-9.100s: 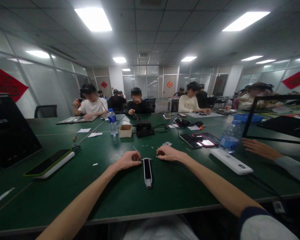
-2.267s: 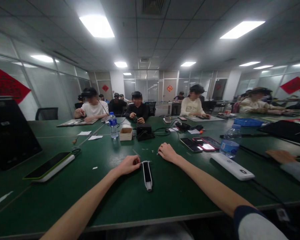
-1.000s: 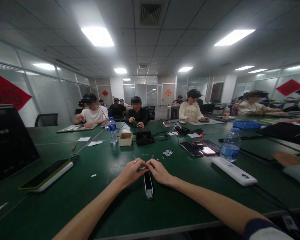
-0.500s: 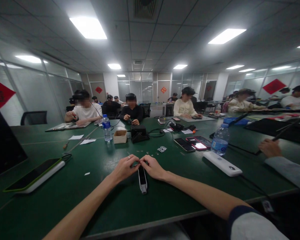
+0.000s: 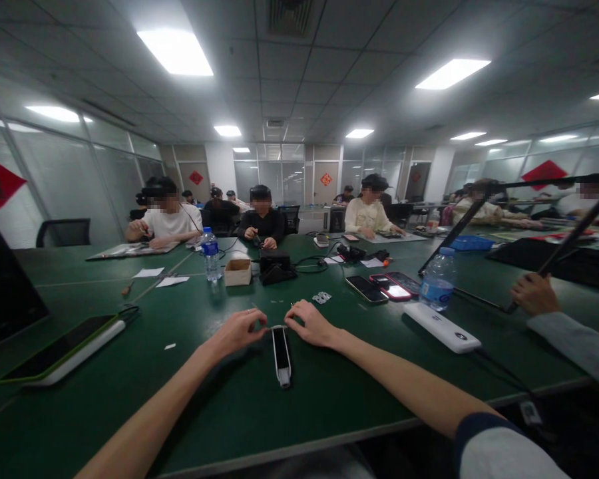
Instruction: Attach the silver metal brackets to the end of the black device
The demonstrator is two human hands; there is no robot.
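Head view: a slim oblong plastic device with white casing and black face (image 5: 281, 356) lay lengthwise on the green tabletop (image 5: 130, 416), near the hands. Left hand (image 5: 234, 334) pinched narrowly by its far end, any held item indiscernible; right hand (image 5: 312, 324) stood open just beside it. Judged light and stiff, best taken along its sides.

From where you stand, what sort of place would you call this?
Probably an electronics workshop or training room: long green work tables, people seated along them working with their hands, and a black corded bench unit.
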